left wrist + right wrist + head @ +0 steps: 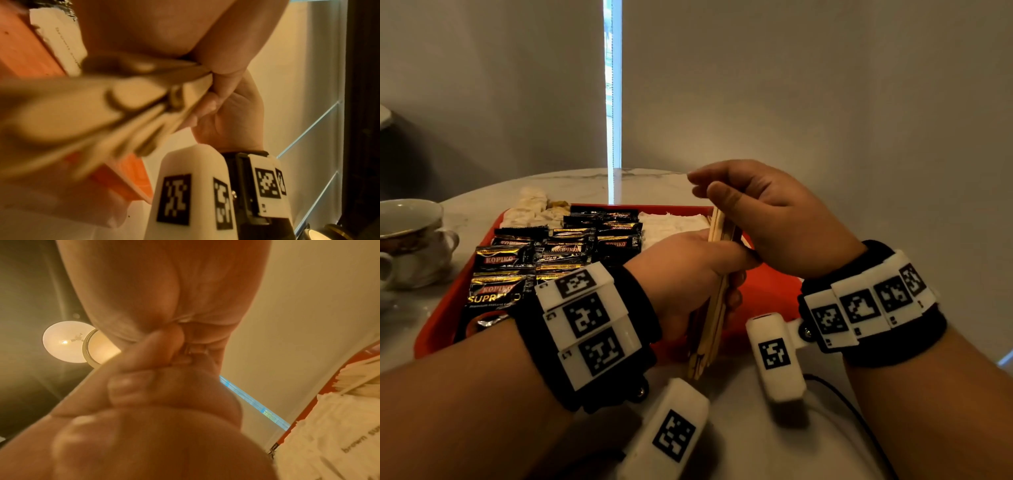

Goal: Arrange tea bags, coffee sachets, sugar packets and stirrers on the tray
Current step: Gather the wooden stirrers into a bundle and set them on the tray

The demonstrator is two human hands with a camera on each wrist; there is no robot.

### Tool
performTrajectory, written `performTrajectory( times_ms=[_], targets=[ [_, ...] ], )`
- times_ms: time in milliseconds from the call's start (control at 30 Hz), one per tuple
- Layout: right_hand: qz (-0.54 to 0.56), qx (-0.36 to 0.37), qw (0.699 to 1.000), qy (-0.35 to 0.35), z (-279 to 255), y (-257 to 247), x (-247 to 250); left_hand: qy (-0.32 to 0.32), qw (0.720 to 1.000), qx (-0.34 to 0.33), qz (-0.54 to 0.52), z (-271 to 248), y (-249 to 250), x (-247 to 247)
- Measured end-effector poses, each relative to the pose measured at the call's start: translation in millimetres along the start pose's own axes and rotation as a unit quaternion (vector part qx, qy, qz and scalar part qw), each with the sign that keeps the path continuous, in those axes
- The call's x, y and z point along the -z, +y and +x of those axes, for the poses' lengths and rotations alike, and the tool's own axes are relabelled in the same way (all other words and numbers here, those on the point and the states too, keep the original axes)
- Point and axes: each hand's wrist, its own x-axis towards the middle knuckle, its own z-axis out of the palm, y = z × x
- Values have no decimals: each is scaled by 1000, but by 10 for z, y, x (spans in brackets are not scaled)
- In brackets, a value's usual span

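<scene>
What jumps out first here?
The bundle of wooden stirrers, gripped in the left hand above the near right part of the red tray, with the right hand curled over its top end. Next, black coffee sachets crowd the tray's left half, with white sugar packets behind the hands.

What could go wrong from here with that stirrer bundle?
1. The left hand holds the wooden stirrers as a loose, fanned bundle over the red tray's near edge; a slack grip could drop some onto the table.
2. The right hand is at the bundle's top; tugging one stirrer may drag out others.
3. The coffee sachets fill the tray's left, so little bare space shows.
</scene>
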Motion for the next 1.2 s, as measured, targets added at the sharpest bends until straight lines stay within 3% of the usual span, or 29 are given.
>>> performTrajectory(
  times_ms=[167,567,633,700,767,833,900,967,1067,1200],
  targets=[
    [-45,19,998,-43,-13,-31,-10,-14,1000,5,6,-1,-21,23],
    [133,18,990,-48,-3,71,-82,-45,998,47,-18,72,-62,69],
    [153,9,988,-22,13,81,-80,-45,998,34,-24,53,-27,73],
    [192,-39,979,51,57,131,-59,-13,997,-14,-77,50,58,94],
    [324,-142,928,115,121,197,-74,59,977,-115,-171,89,148,175],
    [454,-250,846,121,149,235,-132,138,938,-210,-240,113,252,287],
    [542,-309,774,108,152,222,-237,193,904,-261,-277,106,331,393],
    [600,-333,719,108,175,189,-341,221,888,-286,-286,85,356,419],
    [666,-293,683,67,171,82,-437,211,903,-282,-246,64,289,291],
    [663,-277,693,50,137,32,-470,194,911,-282,-228,36,218,171]
  ],
)
